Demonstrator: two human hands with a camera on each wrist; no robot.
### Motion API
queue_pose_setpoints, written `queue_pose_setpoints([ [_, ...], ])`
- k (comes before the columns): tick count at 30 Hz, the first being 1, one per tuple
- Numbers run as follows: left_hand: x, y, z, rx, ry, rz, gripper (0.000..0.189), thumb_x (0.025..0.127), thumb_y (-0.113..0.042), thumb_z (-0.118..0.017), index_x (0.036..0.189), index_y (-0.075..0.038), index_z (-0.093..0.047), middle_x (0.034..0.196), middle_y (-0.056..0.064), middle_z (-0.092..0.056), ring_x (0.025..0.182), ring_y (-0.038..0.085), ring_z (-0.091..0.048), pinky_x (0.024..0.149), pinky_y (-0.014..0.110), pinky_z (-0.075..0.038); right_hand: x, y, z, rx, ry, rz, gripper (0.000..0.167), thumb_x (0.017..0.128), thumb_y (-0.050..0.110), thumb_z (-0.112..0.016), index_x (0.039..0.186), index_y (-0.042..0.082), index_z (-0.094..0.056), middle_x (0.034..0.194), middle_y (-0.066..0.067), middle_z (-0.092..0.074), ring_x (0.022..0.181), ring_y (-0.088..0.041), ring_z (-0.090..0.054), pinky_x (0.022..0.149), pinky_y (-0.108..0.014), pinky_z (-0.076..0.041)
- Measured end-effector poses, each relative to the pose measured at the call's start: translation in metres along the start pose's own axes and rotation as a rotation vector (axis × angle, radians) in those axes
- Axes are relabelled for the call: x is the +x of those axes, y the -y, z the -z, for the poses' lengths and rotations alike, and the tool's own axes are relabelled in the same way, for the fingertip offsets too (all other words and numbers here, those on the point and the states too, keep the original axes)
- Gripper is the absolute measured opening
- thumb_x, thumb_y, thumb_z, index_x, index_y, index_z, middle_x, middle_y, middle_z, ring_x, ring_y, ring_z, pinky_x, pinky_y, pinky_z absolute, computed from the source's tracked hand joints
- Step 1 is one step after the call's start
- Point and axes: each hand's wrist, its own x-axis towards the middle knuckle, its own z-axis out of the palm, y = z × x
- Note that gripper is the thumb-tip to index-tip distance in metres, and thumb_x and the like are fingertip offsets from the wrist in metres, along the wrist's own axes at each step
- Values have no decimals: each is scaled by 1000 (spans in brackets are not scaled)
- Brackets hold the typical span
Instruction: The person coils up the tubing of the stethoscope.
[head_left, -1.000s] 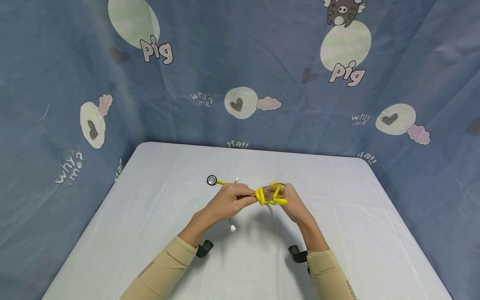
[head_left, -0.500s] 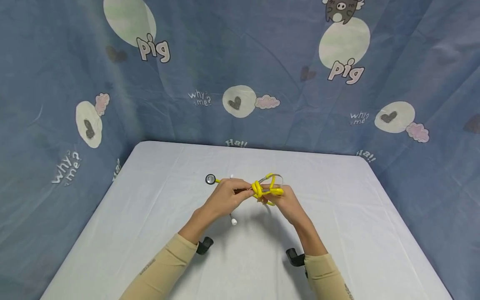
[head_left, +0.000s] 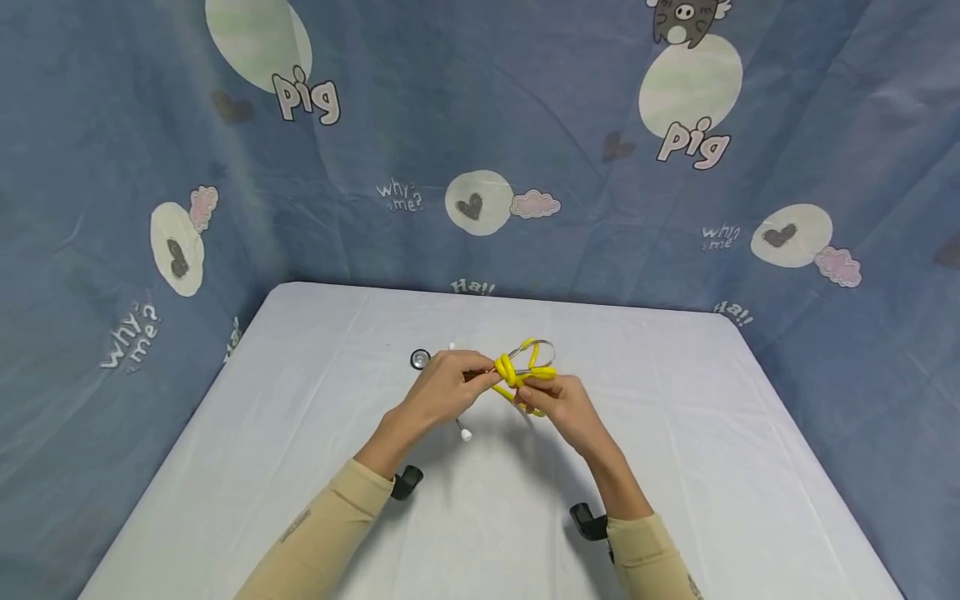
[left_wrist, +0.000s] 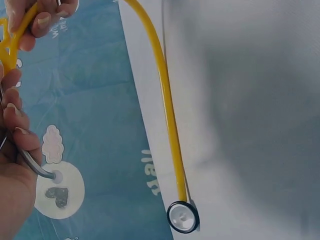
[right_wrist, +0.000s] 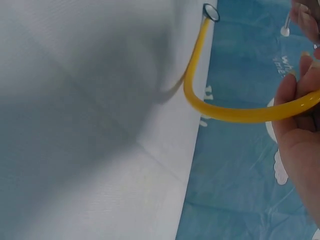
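Note:
A yellow stethoscope [head_left: 507, 372] is held above the table between both hands, its tubing looped around the metal ear tubes. My left hand [head_left: 442, 385] grips the ear tubes near the knot; a white ear tip [head_left: 466, 435] sticks out below it. My right hand [head_left: 564, 407] pinches the yellow tubing just right of the knot. In the left wrist view the tubing [left_wrist: 171, 120] hangs down to the round chest piece [left_wrist: 183, 217]. The right wrist view shows the tubing [right_wrist: 245, 115] running across the right fingers [right_wrist: 287, 97]. Parts of the ear tubes are hidden by the left hand.
A white-covered table [head_left: 675, 433] lies beneath the hands. Blue printed cloth [head_left: 360, 150] hangs behind it and along both sides. Black wrist mounts [head_left: 407, 482] sit under the forearms.
Both hands have shifted slightly up and left with the stethoscope. The right hand, earlier behind the loop, now shows in front with its thumb on the tubing. The looped end has tilted upward.

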Motion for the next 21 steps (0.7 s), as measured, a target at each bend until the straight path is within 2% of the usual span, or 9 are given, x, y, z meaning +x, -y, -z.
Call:
queue_pose_setpoints([
  [9,1,12,4,99,-20,-6,14,95,-30,-67,82,-29,-71,68,-13,-58,59,6,-47,57,24,-40,-7,1,-7,25,35,-31,22,99,16,-61,107,1,-74,94,-29,-68,78,-22,-60,70,-28,-53],
  [14,0,16,9,138,12,-29,14,95,-29,-67,84,-27,-74,72,-13,-62,59,6,-47,57,23,-39,-9,2,-9,22,56,-42,20,98,13,-61,107,1,-74,94,-27,-68,77,-23,-60,68,-28,-53],
  [18,0,19,13,155,24,-19,12,94,-26,-68,86,-26,-76,76,-12,-66,57,6,-47,57,23,-39,-9,3,-7,-11,92,-39,18,97,15,-64,106,4,-74,93,-27,-67,76,-26,-59,66,-30,-52],
  [21,0,21,14,165,39,-9,12,94,-26,-68,87,-26,-77,76,-12,-67,57,7,-47,57,23,-39,-9,7,-6,-41,109,-47,18,95,15,-66,107,6,-75,97,-22,-69,82,-30,-63,69,-34,-54],
])
